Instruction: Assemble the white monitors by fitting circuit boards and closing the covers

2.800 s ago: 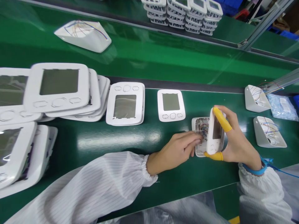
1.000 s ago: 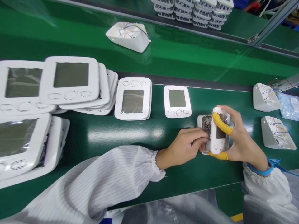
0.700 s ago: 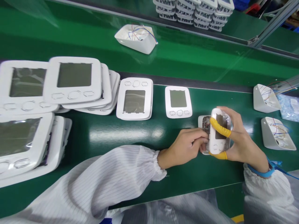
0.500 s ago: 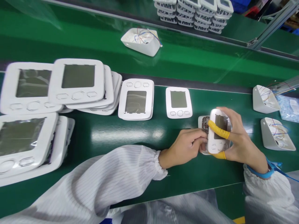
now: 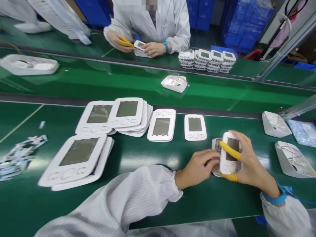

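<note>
My right hand (image 5: 251, 164), with yellow finger covers on two digits, grips a white front panel with a grey display (image 5: 231, 154) by its sides. The panel is tilted over a white back housing (image 5: 215, 172), whose inner parts show along its left side. At the gap between the two, my left hand (image 5: 201, 166) has its fingers bent and pressed together. What lies between those fingertips is hidden. A single white display panel (image 5: 195, 127) lies flat to the left of the housing.
White display panels (image 5: 127, 112) lie in overlapping stacks on the left. Small strips (image 5: 18, 156) are heaped at far left. White shells with wires (image 5: 295, 161) stand at right beside a blue bag (image 5: 302, 131). Across a green channel (image 5: 118, 82), a co-worker's hands (image 5: 153, 48) hold a white device.
The view has tilted up and shifted left, bringing the co-worker and the heap of strips into sight. My hands keep nearly the same hold at the panel and housing.
</note>
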{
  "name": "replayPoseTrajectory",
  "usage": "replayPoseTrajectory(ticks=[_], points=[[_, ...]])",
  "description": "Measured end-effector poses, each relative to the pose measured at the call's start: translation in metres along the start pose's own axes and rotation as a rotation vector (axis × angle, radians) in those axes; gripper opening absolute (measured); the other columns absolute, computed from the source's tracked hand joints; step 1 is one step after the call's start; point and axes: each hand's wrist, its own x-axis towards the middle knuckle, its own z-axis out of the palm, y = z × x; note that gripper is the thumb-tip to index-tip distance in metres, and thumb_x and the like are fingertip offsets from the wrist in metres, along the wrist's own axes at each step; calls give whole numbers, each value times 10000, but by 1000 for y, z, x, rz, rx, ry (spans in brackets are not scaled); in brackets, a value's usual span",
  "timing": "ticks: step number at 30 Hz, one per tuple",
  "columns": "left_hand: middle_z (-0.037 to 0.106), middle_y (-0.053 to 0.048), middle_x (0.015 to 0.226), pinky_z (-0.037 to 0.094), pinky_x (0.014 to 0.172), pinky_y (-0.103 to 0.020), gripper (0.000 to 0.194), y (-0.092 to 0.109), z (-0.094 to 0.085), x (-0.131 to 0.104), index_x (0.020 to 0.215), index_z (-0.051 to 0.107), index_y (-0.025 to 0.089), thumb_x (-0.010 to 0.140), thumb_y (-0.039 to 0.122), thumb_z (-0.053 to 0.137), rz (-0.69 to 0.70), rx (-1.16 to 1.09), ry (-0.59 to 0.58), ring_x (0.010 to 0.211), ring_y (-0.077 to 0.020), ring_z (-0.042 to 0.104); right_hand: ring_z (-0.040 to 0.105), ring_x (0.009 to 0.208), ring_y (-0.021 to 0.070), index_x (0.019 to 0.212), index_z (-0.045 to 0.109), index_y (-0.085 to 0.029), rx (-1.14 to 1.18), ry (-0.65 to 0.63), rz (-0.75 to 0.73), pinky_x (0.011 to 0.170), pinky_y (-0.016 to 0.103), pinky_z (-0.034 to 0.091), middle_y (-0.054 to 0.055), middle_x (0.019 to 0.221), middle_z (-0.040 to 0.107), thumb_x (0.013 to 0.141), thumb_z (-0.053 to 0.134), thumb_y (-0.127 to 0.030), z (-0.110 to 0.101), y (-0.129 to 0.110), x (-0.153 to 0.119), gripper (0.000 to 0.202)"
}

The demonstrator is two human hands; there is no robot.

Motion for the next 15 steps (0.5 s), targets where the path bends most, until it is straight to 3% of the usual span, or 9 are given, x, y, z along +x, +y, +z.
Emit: replayPoseTrajectory(ticks=[4, 7, 9, 12, 15], points=[[716, -107, 1124, 635, 773, -279, 262, -1, -6, -3, 1267, 666, 182, 1022, 153, 579, -9, 86, 98, 852, -154, 726, 289, 1498, 428, 1633, 286, -304, 45, -19, 71, 1167, 671, 405, 167, 1656, 243, 788, 849, -421, -2, 1, -5, 1022], [677, -142, 1337, 600, 1035, -397, 419, -3, -5, 0, 1448, 578, 216, 1044, 113, 530, 93, 202, 108, 1211, -229, 681, 281, 1510, 422, 1656, 219, -289, 50, -22, 106, 1196, 662, 383, 166, 1660, 246, 779, 848, -445, -3, 1, -7, 1090], [658, -154, 1404, 577, 1087, -431, 479, -5, 0, 6, 1511, 528, 215, 1047, 94, 522, 200, 240, 87, 1314, -248, 633, 284, 1512, 419, 1656, 219, -288, 50, -27, 109, 1201, 657, 380, 163, 1657, 256, 784, 845, -463, -3, 0, -7, 1088], [726, -138, 1318, 622, 1009, -430, 439, -12, 8, 15, 1439, 604, 209, 1026, 66, 564, 338, 258, 121, 1231, -244, 691, 291, 1513, 412, 1650, 236, -291, 67, -16, 97, 1187, 648, 402, 164, 1657, 255, 796, 844, -456, -1, 0, -8, 1061], [803, -91, 1129, 658, 930, -413, 302, -19, 11, 22, 1233, 729, 210, 1001, 54, 616, 328, 226, 215, 1071, -220, 760, 298, 1510, 417, 1648, 244, -291, 86, 0, 94, 1184, 650, 404, 169, 1654, 258, 774, 864, -431, 0, 1, -8, 1081]])
